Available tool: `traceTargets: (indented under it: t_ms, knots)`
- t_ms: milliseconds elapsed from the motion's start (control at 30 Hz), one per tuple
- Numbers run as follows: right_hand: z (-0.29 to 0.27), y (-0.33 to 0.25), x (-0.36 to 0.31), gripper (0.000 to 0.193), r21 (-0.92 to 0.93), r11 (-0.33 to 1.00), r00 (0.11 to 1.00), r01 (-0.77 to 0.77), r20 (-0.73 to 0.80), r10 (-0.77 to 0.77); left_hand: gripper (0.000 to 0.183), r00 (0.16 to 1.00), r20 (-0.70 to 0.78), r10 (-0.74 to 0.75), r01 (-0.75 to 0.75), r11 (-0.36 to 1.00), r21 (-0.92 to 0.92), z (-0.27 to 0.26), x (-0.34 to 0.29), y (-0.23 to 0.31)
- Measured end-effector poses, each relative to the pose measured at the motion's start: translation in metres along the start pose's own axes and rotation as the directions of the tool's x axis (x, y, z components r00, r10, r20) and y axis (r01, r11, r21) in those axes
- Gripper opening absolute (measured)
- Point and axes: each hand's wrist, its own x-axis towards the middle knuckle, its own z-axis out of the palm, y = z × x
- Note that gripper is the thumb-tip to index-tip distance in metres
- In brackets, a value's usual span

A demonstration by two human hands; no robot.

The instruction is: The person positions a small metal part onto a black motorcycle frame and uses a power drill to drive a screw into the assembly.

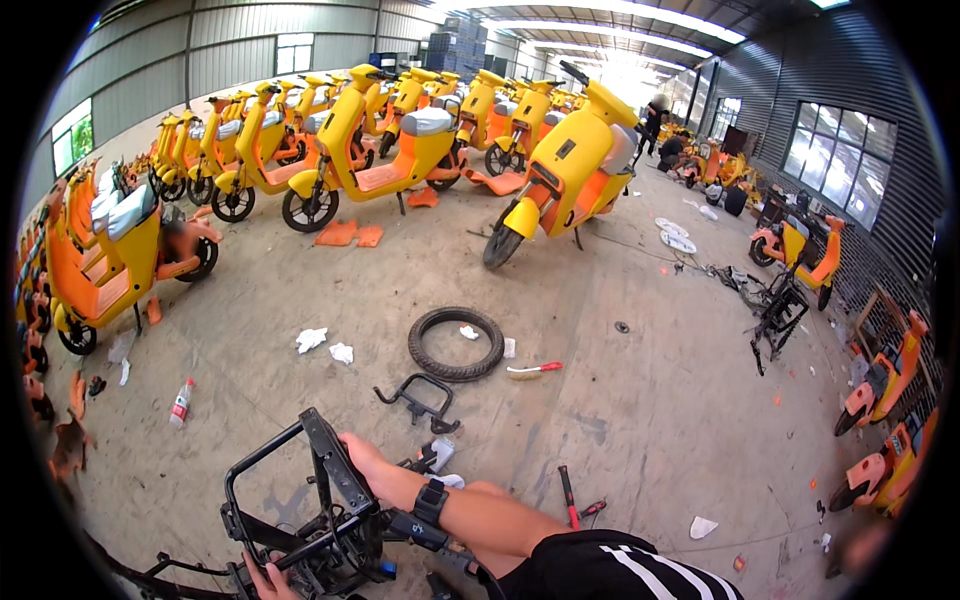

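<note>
A black metal scooter frame [338,465] stands tilted in front of me at the lower left, with tubes, a flat plate on top and cables below. My right hand [367,466] grips the right side of that plate; some of its fingers are hidden behind the metal. Low at the picture's edge, my left hand [268,580] has its fingers around a lower tube of the same frame, only partly in view. A black strap [430,502] circles my right wrist. Just beyond the frame lies a bent black tube bracket [425,398] on the concrete.
Past the bracket lie a black tyre [456,344] and a red-handled brush [536,370]. A hammer [568,497] and red-handled pliers [592,508] are right of my arm. A plastic bottle [182,403] lies left. Yellow scooters [385,150] fill the back; people [655,125] are far off.
</note>
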Motion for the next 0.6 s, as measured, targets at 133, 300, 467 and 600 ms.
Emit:
traceTargets:
  t_ms: [133,300,467,600]
  knots:
    - [0.01,-0.001,-0.009,0.04,0.001,1.0,0.999,-0.007,-0.043,0.007,0.048,0.956,-0.139,-0.259,0.169,0.871,-0.461,0.003,0.013,-0.029]
    - [0.007,-0.002,-0.009,0.04,-0.017,1.0,1.0,0.0,-0.008,0.0,0.042,0.96,0.016,-0.278,0.25,0.837,-0.487,-0.003,0.026,-0.068]
    - [0.003,0.005,0.004,0.04,0.012,1.0,0.999,-0.015,0.029,0.014,0.044,0.978,-0.004,-0.209,0.19,0.896,-0.401,-0.01,0.026,-0.089]
    - [0.001,0.004,0.009,0.041,0.007,0.999,0.999,-0.046,-0.026,0.046,0.043,0.984,0.002,-0.176,0.164,0.918,-0.361,-0.012,0.027,-0.096]
